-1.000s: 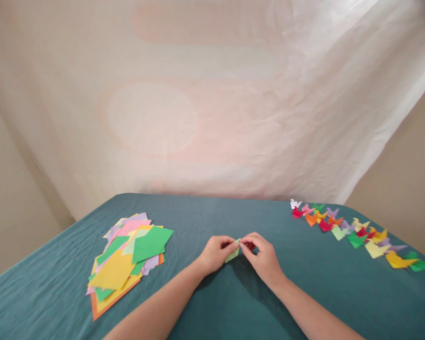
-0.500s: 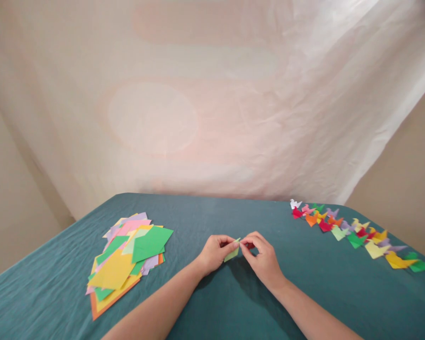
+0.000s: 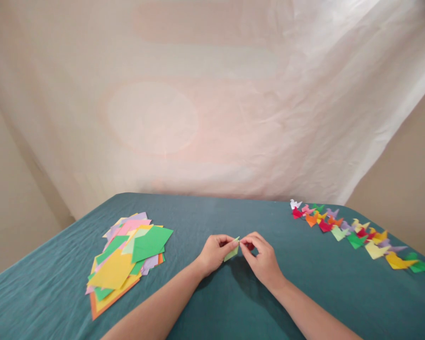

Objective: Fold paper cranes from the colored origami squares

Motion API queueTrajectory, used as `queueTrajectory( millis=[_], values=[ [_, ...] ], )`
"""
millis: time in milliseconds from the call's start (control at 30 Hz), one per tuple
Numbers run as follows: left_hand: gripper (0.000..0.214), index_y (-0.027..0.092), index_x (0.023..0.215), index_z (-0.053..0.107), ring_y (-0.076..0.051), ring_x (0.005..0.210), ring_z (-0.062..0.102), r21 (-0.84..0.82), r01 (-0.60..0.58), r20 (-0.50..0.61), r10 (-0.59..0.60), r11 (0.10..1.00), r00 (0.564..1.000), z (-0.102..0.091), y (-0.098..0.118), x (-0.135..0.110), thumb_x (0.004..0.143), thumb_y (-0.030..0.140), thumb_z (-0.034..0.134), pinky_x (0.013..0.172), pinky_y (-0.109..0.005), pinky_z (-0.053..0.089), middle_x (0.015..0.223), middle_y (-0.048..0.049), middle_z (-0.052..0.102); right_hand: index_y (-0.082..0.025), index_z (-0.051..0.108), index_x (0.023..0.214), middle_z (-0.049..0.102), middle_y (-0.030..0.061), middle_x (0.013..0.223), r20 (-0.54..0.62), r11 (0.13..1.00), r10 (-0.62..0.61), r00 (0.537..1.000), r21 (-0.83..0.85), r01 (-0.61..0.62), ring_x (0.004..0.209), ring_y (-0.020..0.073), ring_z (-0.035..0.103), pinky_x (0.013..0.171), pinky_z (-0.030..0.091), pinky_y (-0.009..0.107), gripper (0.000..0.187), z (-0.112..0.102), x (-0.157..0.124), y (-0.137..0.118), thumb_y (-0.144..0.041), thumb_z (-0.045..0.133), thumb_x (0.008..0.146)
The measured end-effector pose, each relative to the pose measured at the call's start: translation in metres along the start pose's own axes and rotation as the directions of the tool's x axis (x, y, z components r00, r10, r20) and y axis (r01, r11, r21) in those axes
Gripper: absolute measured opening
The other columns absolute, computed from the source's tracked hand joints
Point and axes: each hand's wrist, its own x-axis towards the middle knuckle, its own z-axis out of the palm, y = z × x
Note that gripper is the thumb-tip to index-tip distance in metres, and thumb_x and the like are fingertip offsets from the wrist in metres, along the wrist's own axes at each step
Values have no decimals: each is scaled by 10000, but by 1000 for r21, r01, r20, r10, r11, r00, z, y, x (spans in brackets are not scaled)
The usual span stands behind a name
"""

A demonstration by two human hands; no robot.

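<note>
A small, pale green piece of folded paper (image 3: 232,254) is held just above the cloth at the middle of the table. My left hand (image 3: 215,251) grips it between thumb and fingers, covering part of it. At the paper's upper right end, my right hand (image 3: 262,257) has thumb and forefinger pinched together on a corner. Those fingertips hide the exact fold there.
To the left lies a loose pile of coloured paper sheets (image 3: 115,269). Folded paper birds (image 3: 356,240) in several colours stand in slanting rows on the right. A dark green cloth (image 3: 198,212) covers the table, with a pale sheet (image 3: 212,118) hanging behind.
Both hands stay in nearly the same place. The folded paper's upper tip has shifted very slightly between the fingers.
</note>
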Motion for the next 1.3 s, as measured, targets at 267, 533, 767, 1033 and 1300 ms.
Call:
queueTrajectory(
  millis=[267,533,767,1033,1300],
  values=[
    [395,97,786,679,-92,568,449,-48,9,-15,-10,999,1000,1,0,0,724,482,620,540,-202,335,649,-10,589,-204,587,805,543,37,777,7,1000,-21,1000,-21,21,660,150,525,629,464,269,108,1,0,2,-210,483,833],
    [379,101,805,694,-114,624,511,-89,-19,-37,16,996,999,4,-1,0,714,466,646,600,-213,388,708,-35,641,-205,581,797,540,34,784,-2,998,-51,999,-36,51,669,143,542,635,475,258,106,2,-1,2,-177,483,824],
    [425,108,816,711,-156,692,568,-105,-21,-75,14,994,997,5,0,0,679,507,659,655,-242,432,768,-64,676,-198,586,797,542,28,776,-9,998,-65,998,-20,65,671,140,536,637,465,264,95,3,-1,2,-193,497,831],
    [338,116,807,713,-139,676,569,-167,-35,-75,23,985,997,6,0,0,698,433,675,658,-233,424,767,-52,683,-195,569,775,536,18,760,-25,1000,-18,1000,-15,18,659,137,528,628,451,260,70,3,-2,0,-191,517,821],
    [310,107,819,708,-135,670,558,-177,-37,-60,27,983,998,5,1,-1,717,397,669,655,-229,416,774,-54,683,-199,562,779,538,21,768,-20,999,-20,1000,-31,20,665,141,528,633,444,265,89,4,-2,3,-211,497,839]
  ],
)
